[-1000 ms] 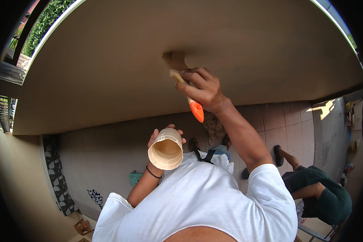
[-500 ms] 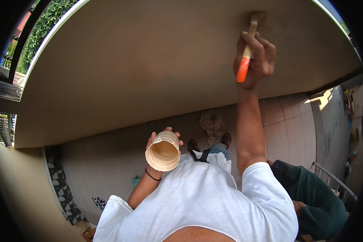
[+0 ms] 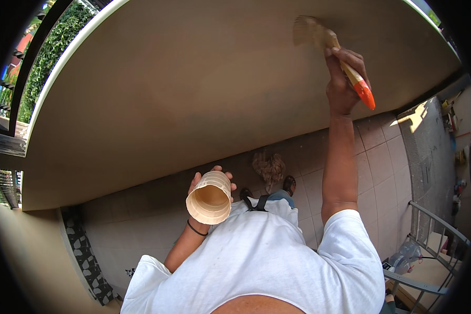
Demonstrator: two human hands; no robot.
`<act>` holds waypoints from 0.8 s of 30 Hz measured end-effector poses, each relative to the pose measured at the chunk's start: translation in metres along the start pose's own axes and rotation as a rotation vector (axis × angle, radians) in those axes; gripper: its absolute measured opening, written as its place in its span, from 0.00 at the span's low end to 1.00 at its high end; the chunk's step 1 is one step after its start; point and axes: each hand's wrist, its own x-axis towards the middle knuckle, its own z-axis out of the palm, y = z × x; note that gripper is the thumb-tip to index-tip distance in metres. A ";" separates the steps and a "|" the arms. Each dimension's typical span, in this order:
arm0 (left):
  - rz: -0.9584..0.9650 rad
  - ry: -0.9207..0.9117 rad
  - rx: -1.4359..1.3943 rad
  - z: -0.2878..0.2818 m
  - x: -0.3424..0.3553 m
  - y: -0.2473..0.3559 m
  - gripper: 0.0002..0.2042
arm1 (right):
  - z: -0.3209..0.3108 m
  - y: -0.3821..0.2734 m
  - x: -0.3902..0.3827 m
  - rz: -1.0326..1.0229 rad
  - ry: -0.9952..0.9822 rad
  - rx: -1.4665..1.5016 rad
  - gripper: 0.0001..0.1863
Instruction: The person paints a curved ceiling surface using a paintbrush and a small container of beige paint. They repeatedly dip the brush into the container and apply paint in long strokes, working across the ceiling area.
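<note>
My right hand (image 3: 345,78) is wrapped round the handle of a paintbrush (image 3: 355,78), pale wood with an orange-red end. Its bristles, pointing up and left, rest against the brown wall (image 3: 167,99); they look slightly blurred. Lower and left, clear of the wall, my left hand (image 3: 196,227) grips a ribbed cream plastic cup (image 3: 209,209). The cup's mouth tilts toward me and shows a beige inside; how much paint it holds I cannot tell. Fingertips of that hand show behind the cup's far rim.
A crumpled cloth (image 3: 269,168) lies on the tiled floor (image 3: 379,172) near my feet. At the lower right stands a metal railing (image 3: 439,225) with a clear plastic bottle (image 3: 404,256) beside it. A dark leaf-patterned strip (image 3: 86,256) runs along the left side.
My right hand has moved slightly right, and the brush has swung so its bristles point left. The person in dark green at the lower right has mostly left view. The cup barely moved.
</note>
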 end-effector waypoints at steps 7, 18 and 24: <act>-0.058 0.015 -0.016 0.002 0.004 -0.001 0.29 | -0.115 0.079 0.047 0.127 0.440 -0.271 0.04; -0.136 -0.029 0.094 0.014 0.007 0.008 0.30 | 0.079 -0.141 -0.068 -0.246 -0.363 0.115 0.16; -0.093 -0.046 0.074 0.020 0.009 0.002 0.29 | -0.005 -0.048 0.025 0.042 0.041 0.087 0.09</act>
